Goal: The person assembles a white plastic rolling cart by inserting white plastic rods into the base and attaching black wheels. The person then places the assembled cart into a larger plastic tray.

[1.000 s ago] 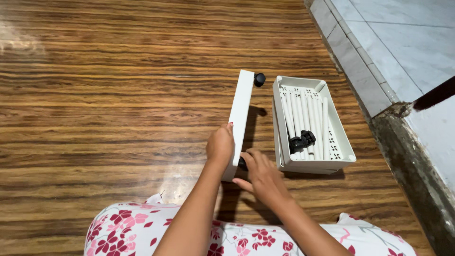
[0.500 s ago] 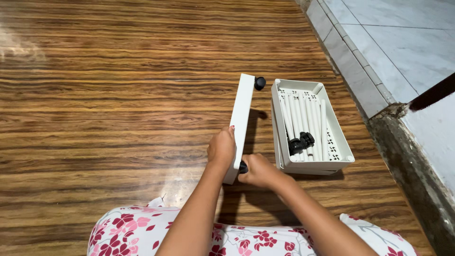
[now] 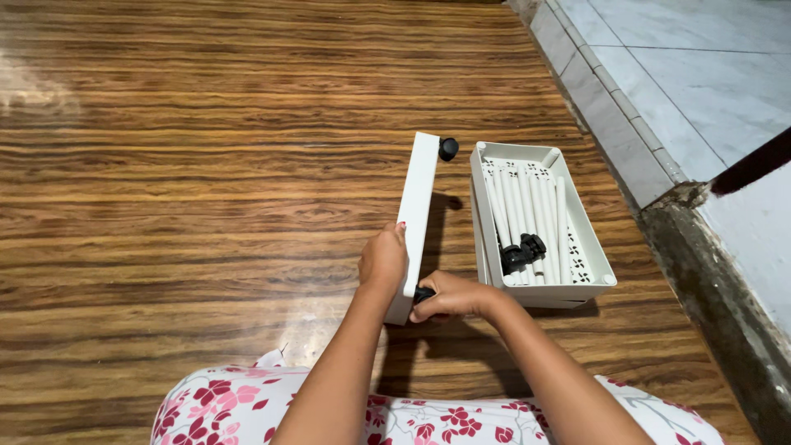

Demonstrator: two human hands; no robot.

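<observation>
1. Sitting at six o'clock, the person has floral-print fabric (image 3: 247, 408) over the lap, and both forearms reach up toward twelve.
2. The left hand (image 3: 382, 262) grips the near end of a white tray (image 3: 418, 210) that stands on its long edge on the wooden floor (image 3: 181, 189). The fingers are wrapped over the tray's thin wall, with the thumb on the near face.
3. The right hand (image 3: 453, 297) sits just at three o'clock of the left. Its fingers are pinched together on a small black caster wheel (image 3: 423, 293) at the tray's near bottom corner.
4. The tray looks like stiff, light plastic with smooth, somewhat slippery walls. Holding it by the rim near a corner, as the left hand does, likely keeps it from tipping.
5. The caster is small and hard and looks easy to fumble, so a fingertip pinch on its body seems the right hold.
6. At the tray's far end, toward twelve o'clock, a second black caster (image 3: 448, 148) is already set in the corner.
7. At two o'clock of the hands, a matching white bin (image 3: 587, 239) lies flat. It holds white tubes (image 3: 531, 210) and two loose black casters (image 3: 522, 251).
8. Farther toward two o'clock, a pale tiled step (image 3: 659, 91) borders the wood.
</observation>
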